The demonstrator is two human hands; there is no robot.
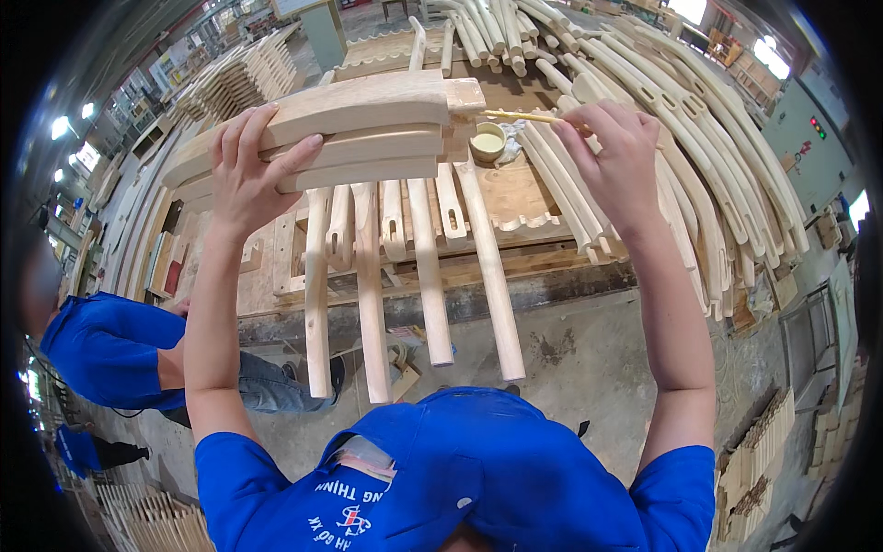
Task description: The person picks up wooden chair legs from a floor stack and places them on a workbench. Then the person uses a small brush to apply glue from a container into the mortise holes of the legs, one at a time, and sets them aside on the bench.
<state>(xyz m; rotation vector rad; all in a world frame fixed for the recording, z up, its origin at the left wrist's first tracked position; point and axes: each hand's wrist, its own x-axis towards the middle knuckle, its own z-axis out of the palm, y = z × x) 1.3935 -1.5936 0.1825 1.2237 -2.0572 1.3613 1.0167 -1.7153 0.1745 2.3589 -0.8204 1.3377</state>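
My left hand (253,170) is wrapped around a stack of curved pale wooden pieces (359,103), fingers over the upper piece and thumb along the side. At the right end, the topmost piece narrows to a tenon (465,95). Between thumb and fingers, my right hand (612,152) pinches a thin yellowish stick (522,116); its far tip meets the stack's tenon end. Whether the tip has bristles is too small to tell. Just below the stick stands a small round cup (487,141) with pale yellow contents. A crumpled white cloth or paper (511,143) lies beside it.
Several slotted and round wooden legs (487,267) jut from the workbench (524,189) toward me. More long wooden parts (681,110) are piled at the right. A co-worker in blue (115,350) stands at my left. Stacked wooden pieces (235,78) rise at the far left.
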